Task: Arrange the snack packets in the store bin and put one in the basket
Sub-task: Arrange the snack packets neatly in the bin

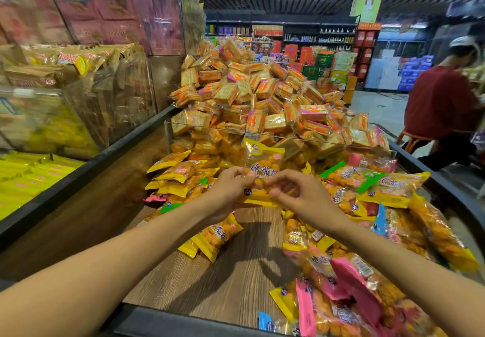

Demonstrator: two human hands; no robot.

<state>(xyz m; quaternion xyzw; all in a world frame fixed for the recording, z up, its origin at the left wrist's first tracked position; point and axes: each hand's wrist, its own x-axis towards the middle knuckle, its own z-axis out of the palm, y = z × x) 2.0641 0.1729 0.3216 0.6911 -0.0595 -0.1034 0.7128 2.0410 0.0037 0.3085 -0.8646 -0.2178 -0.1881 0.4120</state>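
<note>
While a yellow snack packet (pixel 262 171) was held upright above the bin floor (pixel 236 271), its lower edge was pinched by the left hand (pixel 231 187) and the right hand (pixel 301 192). It would best be laid flat among the scattered packets (pixel 380 187), label up. No basket was seen.
</note>
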